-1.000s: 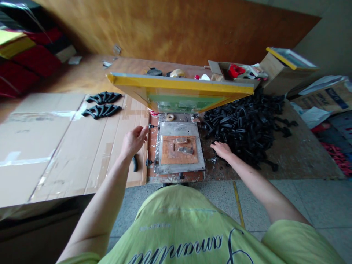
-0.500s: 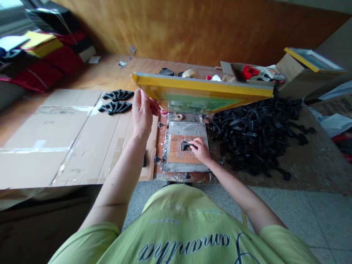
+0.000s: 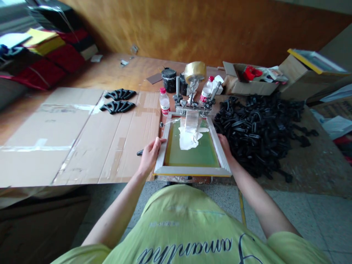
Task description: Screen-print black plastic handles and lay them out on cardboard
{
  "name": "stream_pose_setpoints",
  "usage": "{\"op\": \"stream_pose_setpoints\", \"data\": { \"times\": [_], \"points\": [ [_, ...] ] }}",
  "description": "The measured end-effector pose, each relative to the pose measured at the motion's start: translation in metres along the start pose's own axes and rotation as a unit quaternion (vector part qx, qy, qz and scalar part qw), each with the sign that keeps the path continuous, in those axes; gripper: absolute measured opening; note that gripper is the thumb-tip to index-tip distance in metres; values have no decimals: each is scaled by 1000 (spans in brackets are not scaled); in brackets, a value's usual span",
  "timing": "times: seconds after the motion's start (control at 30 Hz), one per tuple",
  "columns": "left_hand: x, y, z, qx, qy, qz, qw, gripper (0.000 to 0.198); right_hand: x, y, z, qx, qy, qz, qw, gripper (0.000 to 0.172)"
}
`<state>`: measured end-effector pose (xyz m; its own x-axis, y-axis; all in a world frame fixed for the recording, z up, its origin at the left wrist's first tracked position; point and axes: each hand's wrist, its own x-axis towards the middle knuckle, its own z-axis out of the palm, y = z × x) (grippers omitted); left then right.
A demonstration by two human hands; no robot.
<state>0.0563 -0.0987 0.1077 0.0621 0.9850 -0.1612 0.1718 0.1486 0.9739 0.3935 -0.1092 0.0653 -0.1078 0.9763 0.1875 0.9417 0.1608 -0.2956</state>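
Observation:
A screen printing frame (image 3: pixel 189 171) with silver edges and green mesh lies lowered in front of me, covering the board beneath. My left hand (image 3: pixel 150 156) grips its left side, thumb up near the rim. At the opposite side my right hand (image 3: pixel 226 147) is closed on the edge, its fingers partly hidden. White ink (image 3: pixel 189 139) is spread on the upper mesh, with a squeegee (image 3: pixel 191 119) standing at its far end. Metal hinge clamps (image 3: pixel 192 106) hold the back of the frame. One black plastic part (image 3: pixel 140 152) lies beside my left hand.
A large heap of black plastic parts (image 3: pixel 255 132) lies to the right. Two rows of similar parts (image 3: pixel 118 106) sit on cardboard (image 3: pixel 82 146) at left. Behind the frame stand red-capped bottles (image 3: pixel 164 102), a black tub (image 3: pixel 168 80), a tape roll (image 3: pixel 194 71) and an open box (image 3: pixel 255 88).
The raised screen frame has come down flat over the board and black part. My left hand moved down with it; my right hand left the black part for the frame's right edge.

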Motion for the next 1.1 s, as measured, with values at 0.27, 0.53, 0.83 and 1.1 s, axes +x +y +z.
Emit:
{"op": "stream_pose_setpoints", "data": {
  "times": [0.27, 0.53, 0.83, 1.1],
  "points": [
    [7, -83, 11, 121, -12, -48, 991, 65, 76, -60, -16, -38, 33, -50, 997, 46],
    [11, -95, 12, 135, -26, -56, 989, 65, 19, -76, 9, -45, -105, -208, 971, 22],
    [10, -91, 13, 95, -22, -51, 994, 63, 17, -76, 10, -31, -66, -193, 979, 21],
    [6, -79, 9, 55, -35, -76, 995, 68, 20, -78, 6, 17, -54, -194, 979, 22]
  ]
}}
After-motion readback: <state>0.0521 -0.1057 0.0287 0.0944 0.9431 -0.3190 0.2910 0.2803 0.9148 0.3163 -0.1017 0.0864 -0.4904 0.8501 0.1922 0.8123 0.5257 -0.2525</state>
